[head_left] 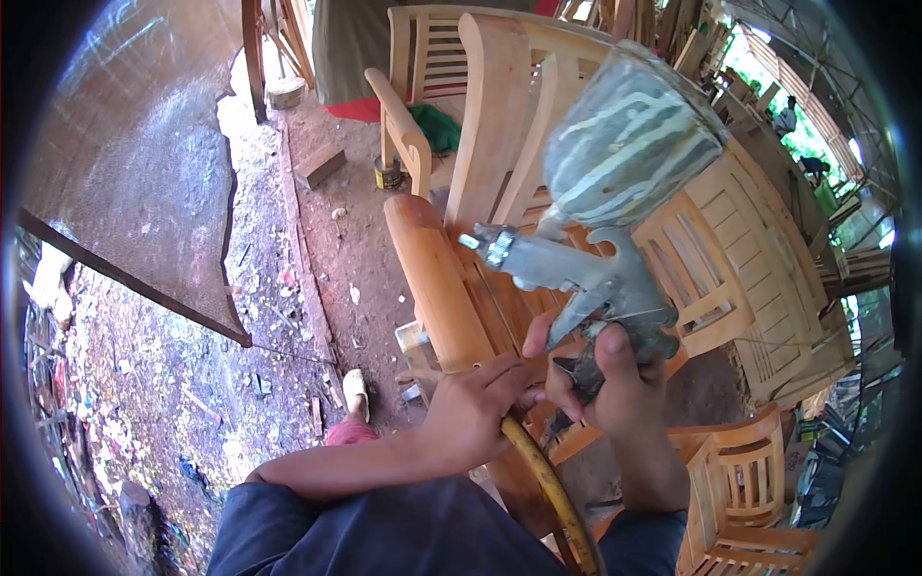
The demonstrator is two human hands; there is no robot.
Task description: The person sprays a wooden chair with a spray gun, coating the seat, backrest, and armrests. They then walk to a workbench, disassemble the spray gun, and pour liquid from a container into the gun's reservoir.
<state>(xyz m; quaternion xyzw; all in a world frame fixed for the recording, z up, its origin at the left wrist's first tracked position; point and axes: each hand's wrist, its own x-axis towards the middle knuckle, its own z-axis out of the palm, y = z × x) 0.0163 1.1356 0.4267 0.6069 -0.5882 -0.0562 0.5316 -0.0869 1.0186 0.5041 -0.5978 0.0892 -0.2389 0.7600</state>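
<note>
My right hand [615,384] is wrapped round the handle of a metal spray gun [576,269], whose nozzle points to the left. On top of the gun sits a large cup [629,139] streaked with pale paint. Just left of the handle, my left hand [475,408] is closed round a yellow hose [543,470] near its upper end. The hose runs down past my lap. Behind both hands stands a wooden chair [437,288] with a broad, smooth armrest.
More wooden chairs [749,480] stand at the lower right and upper middle. A slatted wooden panel [759,259] is at the right. A dark sheet [144,182] hangs at the left above littered ground. A small tin [387,175] and a wooden block [321,165] lie beyond.
</note>
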